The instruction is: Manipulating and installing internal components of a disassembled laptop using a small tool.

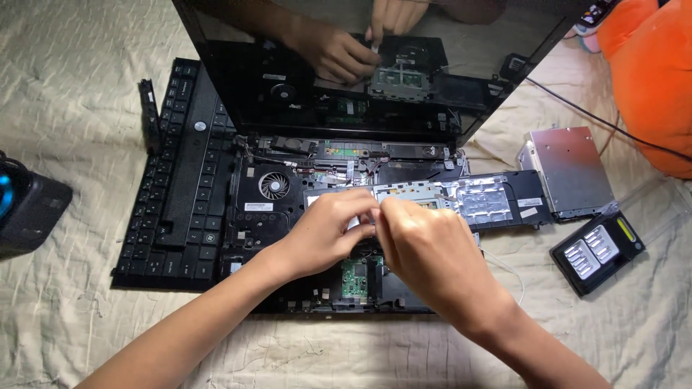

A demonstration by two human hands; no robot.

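Note:
An opened black laptop (267, 216) lies on a beige cloth, its inner boards and a round fan (274, 186) bared. My left hand (328, 230) and my right hand (425, 248) meet over the middle of the base, fingertips pinched together on a small pale strip, likely a flat cable, just under the lifted palm-rest panel (461, 198). What the fingers hold is mostly hidden. The dark screen (238, 79) stands open behind and mirrors both hands. A green circuit board (353, 277) shows below my hands.
The detached keyboard (176, 187) lies left of the base, with a black strip (149, 115) beside it. A silver drive (569, 169) and a black bit case (597, 252) sit right. A dark speaker (29, 205) is far left; an orange cushion (649, 72) and a black wire at top right.

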